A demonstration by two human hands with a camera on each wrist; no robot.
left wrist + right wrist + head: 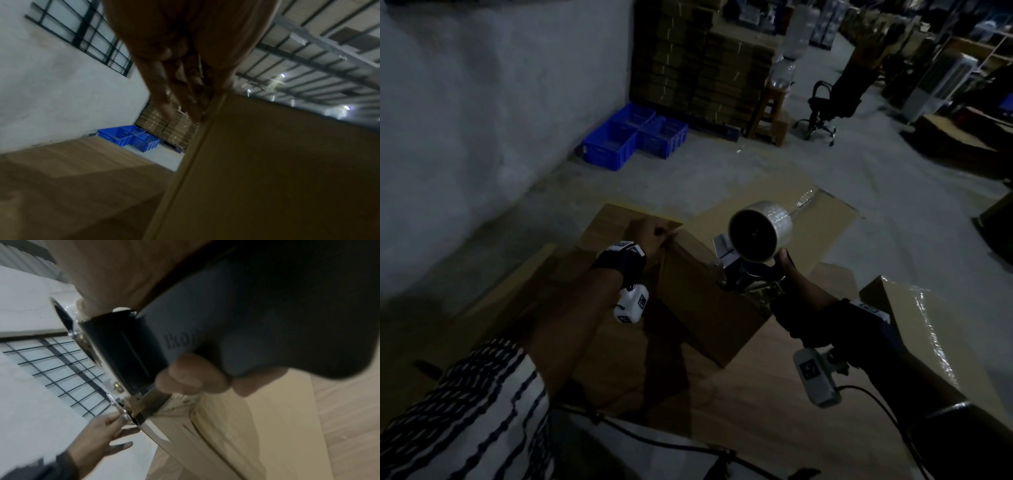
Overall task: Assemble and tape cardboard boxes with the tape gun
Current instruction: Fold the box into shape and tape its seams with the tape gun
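Note:
A brown cardboard box [705, 301] stands before me on flat cardboard sheets. My left hand [650, 236] rests on its far top edge with the fingers stretched out; in the left wrist view the fingers [164, 104] lie straight along the box [277, 170] edge. My right hand [801, 291] grips the handle of the tape gun [743, 274], whose clear tape roll [756, 231] points up. The gun's front end sits at the box's near top corner. In the right wrist view my fingers [191, 379] curl round the dark tape gun [226, 321] above the box [236, 434].
A taped box [928, 342] stands close at my right. More flat cardboard [808, 219] lies on the floor beyond. Blue crates [633, 137], stacked flat cartons [705, 61], a stool [770, 113] and an office chair [828, 106] stand farther back. A wall [482, 120] runs along the left.

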